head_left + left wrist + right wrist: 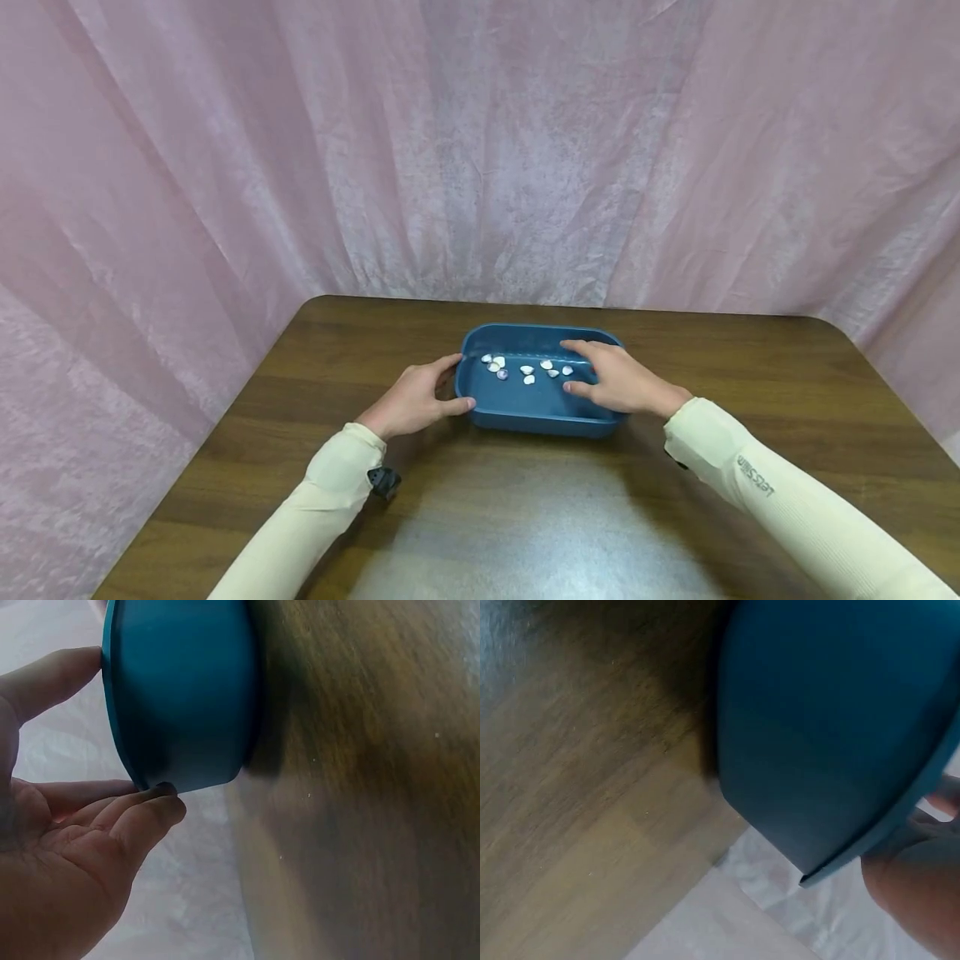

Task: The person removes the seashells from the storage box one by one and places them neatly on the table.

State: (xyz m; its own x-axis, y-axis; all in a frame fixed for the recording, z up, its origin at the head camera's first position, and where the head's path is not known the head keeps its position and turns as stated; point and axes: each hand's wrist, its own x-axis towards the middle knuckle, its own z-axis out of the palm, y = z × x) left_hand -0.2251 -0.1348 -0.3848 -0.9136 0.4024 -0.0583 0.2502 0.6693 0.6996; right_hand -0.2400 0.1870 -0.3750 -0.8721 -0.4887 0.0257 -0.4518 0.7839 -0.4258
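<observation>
A blue rectangular plastic basin (pixel 540 423) sits on the wooden table in the head view. Several small white seashells (pixel 527 370) lie scattered on its floor, with a purplish one (pixel 502 374) near the left end. My left hand (pixel 415 398) is at the basin's left end, thumb and fingers spread along the rim. In the left wrist view the thumb and fingertips (pixel 154 814) touch the basin's edge. My right hand (pixel 621 377) reaches over the right end, its thumb and fingers spread apart above the inside, holding no shell. The right wrist view shows only part of that hand (pixel 915 885) beyond the rim.
The brown wooden table (pixel 510 517) stretches around the basin, with a bright reflection in front. A pink velvety curtain (pixel 480 150) hangs behind and at both sides of it. Pale sleeves cover both forearms, and a black device (pixel 385 482) is strapped at the left wrist.
</observation>
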